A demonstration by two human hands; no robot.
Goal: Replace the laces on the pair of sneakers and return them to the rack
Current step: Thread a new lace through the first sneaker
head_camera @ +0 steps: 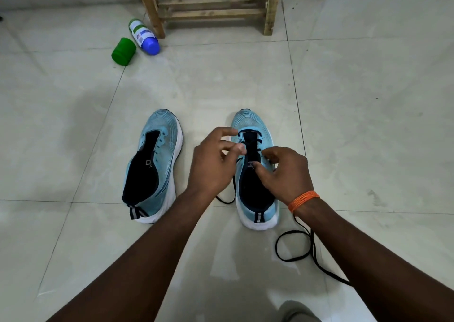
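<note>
Two light-blue sneakers with white soles stand on the tiled floor, toes pointing away from me. The left sneaker point(157, 164) has no lace in its eyelets. The right sneaker point(253, 130) has a black lace point(294, 248) threaded through its front eyelets, and the loose ends trail on the floor on both sides. My left hand point(211, 164) hovers over the right sneaker's left side, thumb and fingers pinched at the lace. My right hand point(285, 172), with an orange thread band on the wrist, presses fingertips on the tongue and right eyelets.
A wooden rack point(211, 5) stands at the back against the wall. A white bottle with a blue end point(143, 35) lies on the floor at the rack's left leg, beside a green cap point(123, 51). My knee shows at the bottom edge.
</note>
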